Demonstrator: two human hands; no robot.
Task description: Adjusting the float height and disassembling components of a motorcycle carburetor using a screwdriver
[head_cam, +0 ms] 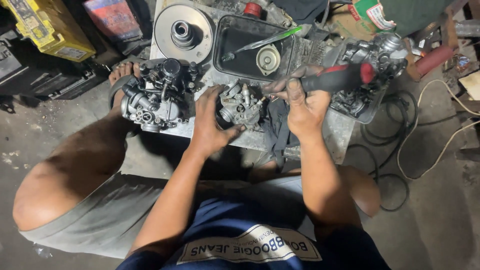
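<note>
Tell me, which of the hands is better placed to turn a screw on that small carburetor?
Probably the right hand: it grips the screwdriver, tip toward the carburetor. The left hand steadies that part.

A small silver-grey metal carburettor [239, 106], its cast body crowded with brass fittings and a round open throat facing left, lies on a worn metal plate on the floor, in front of a black tray. The left hand [211, 120] cups it from the near left side, thumb along its lower edge. A screwdriver with a thick black-and-red handle [338, 77] lies nearly level in the right hand [302, 102], red butt pointing right, its tip end reaching the carburettor's right side; the tip itself is hidden by the fingers.
</note>
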